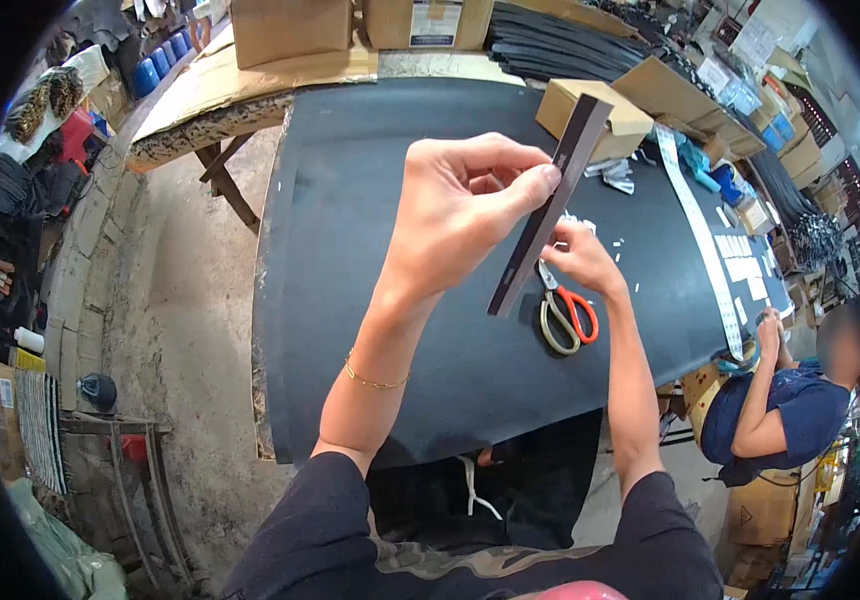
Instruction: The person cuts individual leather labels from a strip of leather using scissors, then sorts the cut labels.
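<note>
My left hand (470, 205) is raised over the table and pinches a long, flat dark strip (572, 145) between thumb and fingers. The strip is tilted, its upper end pointing to the far right, and small pale marks show on its face. Just behind the strip, my right hand (587, 258) has its fingers pressed together; what they hold, if anything, is partly hidden. Below that hand lies a pair of scissors (587, 320) with one red-orange and one beige handle loop. Small white bits (618, 243) are scattered on the black tabletop (360, 260) nearby.
A small cardboard box (630, 135) stands at the back of the table, with crumpled wrappers beside it. A long white label strip (695, 220) and white labels (740, 265) lie on the right. A co-worker (775, 410) is at the right edge. Black strips (560, 50) are piled behind.
</note>
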Demonstrator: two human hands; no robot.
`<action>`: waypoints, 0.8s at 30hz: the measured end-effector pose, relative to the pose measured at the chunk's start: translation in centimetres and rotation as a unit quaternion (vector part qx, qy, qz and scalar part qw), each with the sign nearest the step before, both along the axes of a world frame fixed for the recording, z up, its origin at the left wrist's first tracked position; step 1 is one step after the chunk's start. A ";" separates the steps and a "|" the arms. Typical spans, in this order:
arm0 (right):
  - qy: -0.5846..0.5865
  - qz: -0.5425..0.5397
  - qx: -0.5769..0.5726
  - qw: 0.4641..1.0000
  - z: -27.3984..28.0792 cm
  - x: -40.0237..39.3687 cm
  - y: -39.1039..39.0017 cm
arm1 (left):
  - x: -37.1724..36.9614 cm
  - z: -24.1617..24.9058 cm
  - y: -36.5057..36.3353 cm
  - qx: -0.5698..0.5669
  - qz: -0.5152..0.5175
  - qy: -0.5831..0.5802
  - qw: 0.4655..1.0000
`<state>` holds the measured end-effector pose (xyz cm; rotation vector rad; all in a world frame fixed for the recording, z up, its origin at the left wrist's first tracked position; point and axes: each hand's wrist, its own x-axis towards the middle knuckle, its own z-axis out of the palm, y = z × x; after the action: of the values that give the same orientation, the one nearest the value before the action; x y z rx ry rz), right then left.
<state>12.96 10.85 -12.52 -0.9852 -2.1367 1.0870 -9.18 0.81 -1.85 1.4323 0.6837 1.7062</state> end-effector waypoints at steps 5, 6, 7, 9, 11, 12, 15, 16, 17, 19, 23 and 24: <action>0.325 -0.090 -0.081 0.938 6.0 0.2 -3.2 | 0.5 -0.1 0.1 -0.004 0.000 -0.016 1.000; 0.350 -0.106 -0.080 0.927 7.1 0.3 -4.1 | 0.8 -0.1 -0.1 -0.001 -0.003 -0.016 1.000; 0.380 -0.094 -0.093 0.915 7.4 0.8 -4.6 | 1.0 0.0 -0.2 -0.010 0.000 -0.020 1.000; 0.414 -0.088 -0.101 0.900 7.9 1.6 -5.9 | 1.6 0.0 -0.3 -0.017 -0.004 -0.021 1.000; 0.495 -0.072 -0.118 0.858 8.6 1.5 -7.8 | 2.1 0.1 -0.5 -0.024 0.008 -0.017 1.000; 0.496 -0.074 -0.115 0.857 9.0 1.2 -8.7 | 2.3 0.1 -0.6 -0.023 0.005 -0.016 1.000; 0.531 -0.044 -0.046 0.845 10.7 -0.8 -11.5 | 2.9 0.3 -1.3 -0.027 -0.004 -0.012 1.000; 0.532 -0.046 -0.045 0.844 11.2 -1.4 -12.0 | 3.0 0.5 -1.6 -0.033 -0.005 -0.004 0.999; 0.482 -0.064 -0.007 0.874 11.5 -2.0 -12.4 | 3.1 0.6 -1.8 -0.038 -0.005 0.004 0.999; 0.384 -0.122 0.053 0.914 11.5 -2.2 -12.5 | 3.4 0.2 -1.5 -0.025 -0.008 -0.004 1.000; 0.261 -0.213 0.114 0.935 12.9 -3.5 -13.0 | 3.3 0.5 -1.7 -0.036 -0.037 -0.007 0.999; 0.260 -0.212 0.115 0.935 13.1 -3.5 -13.0 | 3.3 0.6 -1.8 -0.057 -0.056 -0.010 0.997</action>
<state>9.45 -2.19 0.57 -0.8719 -1.4910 0.7538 -5.83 -0.96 -1.29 1.3479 0.6666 1.5667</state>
